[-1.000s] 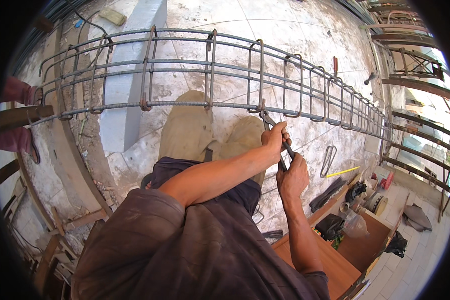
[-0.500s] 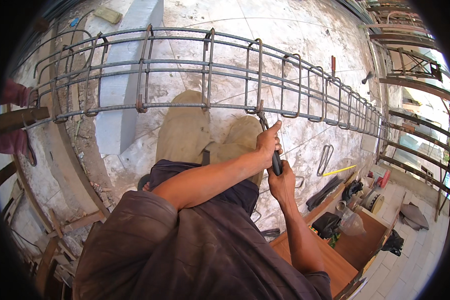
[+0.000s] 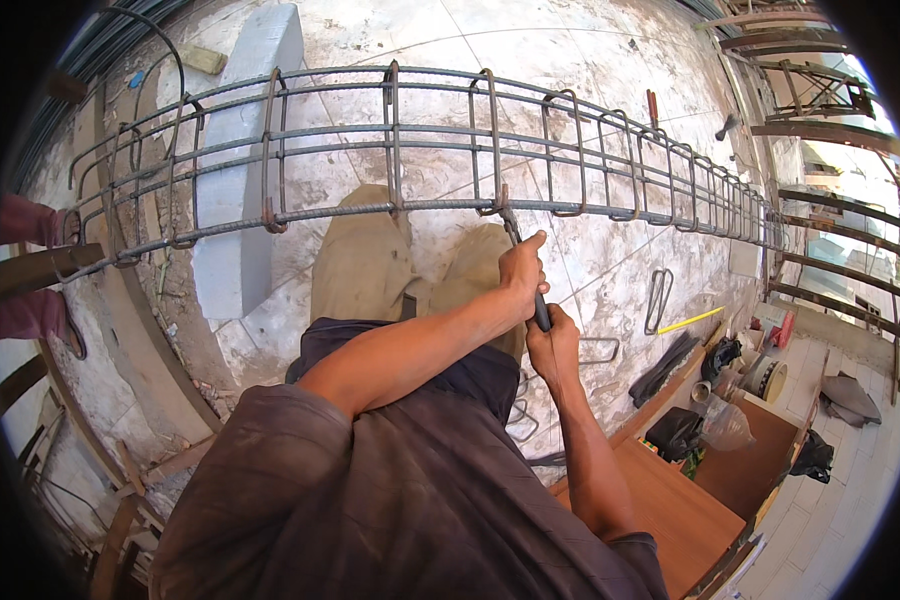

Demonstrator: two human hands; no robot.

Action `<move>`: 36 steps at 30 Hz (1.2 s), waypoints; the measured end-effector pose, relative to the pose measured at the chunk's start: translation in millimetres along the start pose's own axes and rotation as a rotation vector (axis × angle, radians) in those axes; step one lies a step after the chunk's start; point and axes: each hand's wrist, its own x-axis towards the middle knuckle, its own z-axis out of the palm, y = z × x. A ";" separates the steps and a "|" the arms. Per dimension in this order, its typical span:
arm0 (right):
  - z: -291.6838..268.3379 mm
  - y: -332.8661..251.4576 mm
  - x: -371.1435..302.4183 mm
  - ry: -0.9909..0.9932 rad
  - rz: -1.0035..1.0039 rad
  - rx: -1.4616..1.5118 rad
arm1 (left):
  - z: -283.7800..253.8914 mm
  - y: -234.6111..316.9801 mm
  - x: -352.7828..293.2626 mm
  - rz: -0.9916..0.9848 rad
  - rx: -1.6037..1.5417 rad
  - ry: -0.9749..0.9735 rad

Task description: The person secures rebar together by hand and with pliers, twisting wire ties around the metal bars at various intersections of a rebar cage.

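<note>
Seen from above, a person's left hand and right hand are both closed around a dark pair of pincers, just off centre toward two o'clock; the left grips higher, the right at the handle ends. The pincers' head meets the near bar of a long steel-bar cage, which curves from nine o'clock over twelve to three. At ten o'clock the cage crosses above a pale block. A yellow stick lies at three, a wooden box between four and five.
</note>
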 end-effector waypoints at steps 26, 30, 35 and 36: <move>-11.2 68.7 -35.1 -1.065 0.117 2.069 | -1.3 2.3 -39.7 -0.272 0.471 -0.853; -18.8 69.9 -37.3 -1.120 -0.028 2.045 | 9.6 11.3 -44.4 -0.249 0.607 -0.862; -33.9 59.5 -40.5 -1.016 0.043 1.754 | 5.8 15.6 -32.2 -0.231 0.697 -0.859; -38.0 57.4 -40.9 -1.012 0.056 1.702 | 6.8 15.2 -36.5 -0.234 0.662 -0.858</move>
